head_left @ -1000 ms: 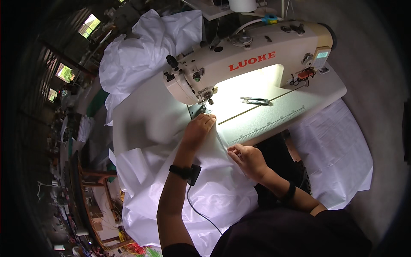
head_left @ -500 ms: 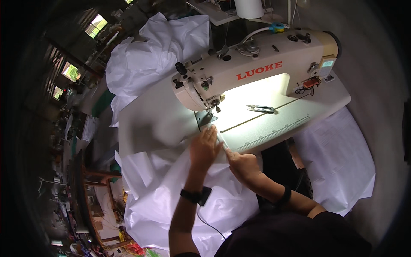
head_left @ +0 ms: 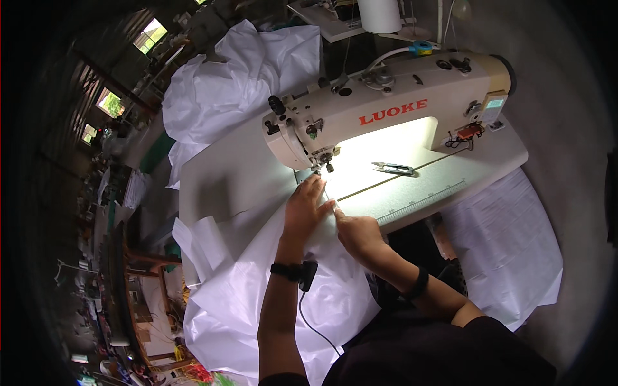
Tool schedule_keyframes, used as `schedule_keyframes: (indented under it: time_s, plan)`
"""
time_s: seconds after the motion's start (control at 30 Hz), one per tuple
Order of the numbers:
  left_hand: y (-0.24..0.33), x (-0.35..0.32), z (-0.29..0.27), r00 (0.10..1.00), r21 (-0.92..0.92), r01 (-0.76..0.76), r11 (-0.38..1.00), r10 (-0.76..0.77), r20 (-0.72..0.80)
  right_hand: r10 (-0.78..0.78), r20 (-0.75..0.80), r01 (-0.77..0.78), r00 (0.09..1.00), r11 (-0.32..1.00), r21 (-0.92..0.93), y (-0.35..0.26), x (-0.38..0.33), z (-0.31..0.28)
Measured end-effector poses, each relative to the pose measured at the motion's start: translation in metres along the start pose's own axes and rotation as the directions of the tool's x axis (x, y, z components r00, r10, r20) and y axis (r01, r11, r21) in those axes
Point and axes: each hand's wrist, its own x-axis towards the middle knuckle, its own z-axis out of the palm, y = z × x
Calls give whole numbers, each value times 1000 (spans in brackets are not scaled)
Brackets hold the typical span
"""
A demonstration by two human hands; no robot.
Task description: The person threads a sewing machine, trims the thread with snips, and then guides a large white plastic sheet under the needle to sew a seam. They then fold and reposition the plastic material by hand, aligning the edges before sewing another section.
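Observation:
White fabric (head_left: 277,309), thin and sheet-like, hangs over the front edge of the sewing machine's table. Its folded edge runs up under the presser foot of the white sewing machine (head_left: 393,90). My left hand (head_left: 305,207) lies on that edge with fingers stretched forward, their tips close to the needle area, which they partly hide. Just to its right and nearer me, my right hand (head_left: 359,237) is closed, pinching the fabric edge between thumb and index finger. The left thumb is close to the right hand's fingertips.
Thread snips (head_left: 394,168) lie on the lit bed under the machine arm. More white fabric (head_left: 225,96) is heaped beyond the table's left side, and another white piece (head_left: 502,238) hangs at the right. A white thread cone (head_left: 378,15) stands behind the machine.
Both hands have moved forward toward the needle along with the fabric edge. The fabric in front of me has shifted slightly, and the head view has moved a little.

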Motion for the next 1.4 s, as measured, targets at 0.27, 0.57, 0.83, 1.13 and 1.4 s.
schedule_keyframes:
  time_s: [0.27, 0.57, 0.83, 1.13, 1.4]
  plan:
    - [22, -25, 11, 996, 158, 69, 985, -58, -73, -28, 54, 30, 998, 999, -42, -3, -1, -3]
    - [-2, -17, 6, 1000, 111, 13, 994, -14, 4, -29, 62, 31, 998, 999, -35, -1, 11, -3]
    - [-4, -13, 2, 998, 96, -33, 995, 37, -42, -98, -380, 123, 920, 992, 41, 59, 76, -40]
    - [-4, -12, 3, 999, 86, -2, 996, 5, -32, -129, -335, 181, 933, 975, 130, 73, 104, -54]
    - [3, -27, 0, 1000, 42, -14, 999, 13, 22, -77, -361, 136, 929, 980, 142, 72, 101, -47]
